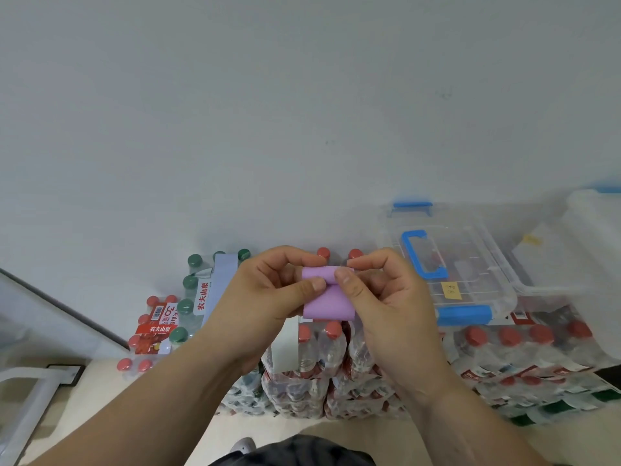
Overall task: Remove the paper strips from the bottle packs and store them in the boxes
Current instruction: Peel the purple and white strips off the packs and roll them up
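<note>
My left hand [268, 297] and right hand [379, 297] both pinch the purple paper strip [327, 297], its length near-to-far; the clear box [487, 280] lies right, closer to my right hand.

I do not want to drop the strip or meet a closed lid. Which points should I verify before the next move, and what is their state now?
1. The purple strip is free of the packs: ok, it is held above them.
2. Grip: ok, the left hand and the right hand both pinch it.
3. The near box is open: not ok, its lid looks shut.
4. The far box is open: cannot tell.
5. All strips removed: not ok, a pale strip lies on the green-cap pack.
</note>
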